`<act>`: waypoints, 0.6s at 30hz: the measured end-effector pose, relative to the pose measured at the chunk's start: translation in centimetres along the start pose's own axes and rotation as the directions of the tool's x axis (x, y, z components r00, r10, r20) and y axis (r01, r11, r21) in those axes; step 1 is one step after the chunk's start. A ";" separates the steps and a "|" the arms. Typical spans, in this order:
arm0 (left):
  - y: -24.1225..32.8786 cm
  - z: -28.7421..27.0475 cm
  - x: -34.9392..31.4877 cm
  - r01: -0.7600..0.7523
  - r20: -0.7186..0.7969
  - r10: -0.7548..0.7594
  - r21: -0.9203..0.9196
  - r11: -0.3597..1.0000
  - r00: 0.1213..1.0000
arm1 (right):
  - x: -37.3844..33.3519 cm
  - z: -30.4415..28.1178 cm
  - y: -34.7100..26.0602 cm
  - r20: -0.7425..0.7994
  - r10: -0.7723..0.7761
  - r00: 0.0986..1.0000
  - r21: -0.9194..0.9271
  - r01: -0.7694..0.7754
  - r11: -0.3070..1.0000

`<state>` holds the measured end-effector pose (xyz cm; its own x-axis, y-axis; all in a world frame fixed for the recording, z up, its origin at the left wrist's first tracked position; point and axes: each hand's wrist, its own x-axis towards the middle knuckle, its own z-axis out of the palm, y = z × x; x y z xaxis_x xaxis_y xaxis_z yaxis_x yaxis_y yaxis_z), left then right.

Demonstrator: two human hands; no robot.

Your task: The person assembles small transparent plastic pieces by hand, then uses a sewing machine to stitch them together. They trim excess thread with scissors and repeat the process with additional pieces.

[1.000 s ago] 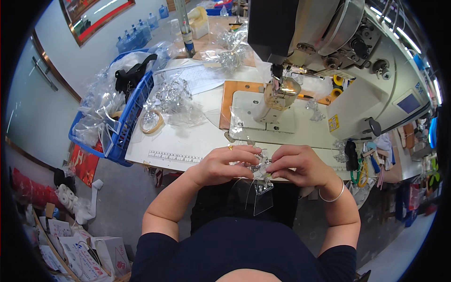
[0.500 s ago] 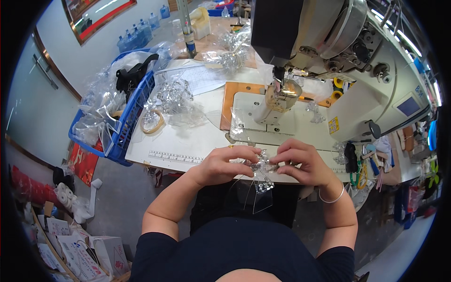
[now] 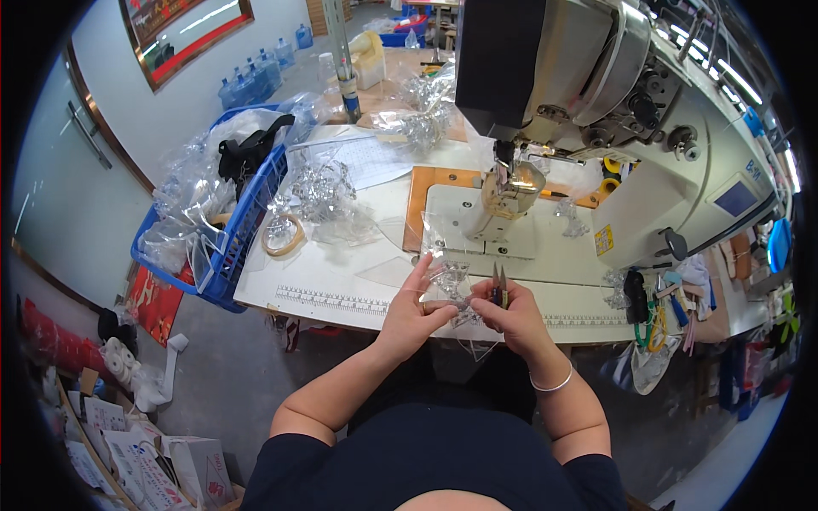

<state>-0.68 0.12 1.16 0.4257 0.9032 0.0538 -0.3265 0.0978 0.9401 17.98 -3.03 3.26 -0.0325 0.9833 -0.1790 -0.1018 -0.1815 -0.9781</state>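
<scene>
My left hand [image 3: 409,317] is at the table's front edge, index finger raised, thumb and other fingers pinching a clear plastic piece [image 3: 450,278] with shiny silver parts. Part of that piece hangs down between my hands, past the edge. My right hand [image 3: 521,322] grips small thread snips [image 3: 500,288], their blades pointing up and slightly apart. Its fingertips are close against the same plastic piece; whether they pinch it too is hard to tell. Just beyond stands the sewing machine's post bed [image 3: 503,204], with a clear sheet lying beside it.
A blue basket [image 3: 243,247] of clear plastic stands at the left. Silver-and-clear pieces [image 3: 319,187] and a tape roll [image 3: 284,235] lie on the white table [image 3: 341,268]. The machine's head [image 3: 588,77] overhangs at the right. Tools [image 3: 652,311] hang at the right edge.
The thread snips have come into view in my right hand. The plastic piece has been lifted and turned, with its silver part now higher. My left index finger has stretched upward.
</scene>
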 end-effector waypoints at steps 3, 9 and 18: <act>0.1 -0.4 0.0 0.173 0.054 -0.165 -0.211 0.962 0.985 | 0.0 0.4 -0.1 0.007 -0.124 0.992 -0.045 0.124 0.991; -0.7 -0.5 0.3 0.188 -0.054 -0.220 -0.350 0.918 0.974 | 1.0 -0.3 -0.5 0.088 -0.039 0.995 -0.068 0.045 0.997; -1.0 0.4 1.4 -0.035 -0.250 -0.158 -0.627 0.778 0.955 | 1.9 -6.6 4.9 -0.250 -0.663 0.705 -0.883 0.116 0.455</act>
<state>0.61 1.17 0.38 0.2476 0.9518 -0.1810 -0.7983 0.3062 0.5185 24.00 -1.97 -2.55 0.2928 0.8174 0.4962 0.8274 0.0434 -0.5599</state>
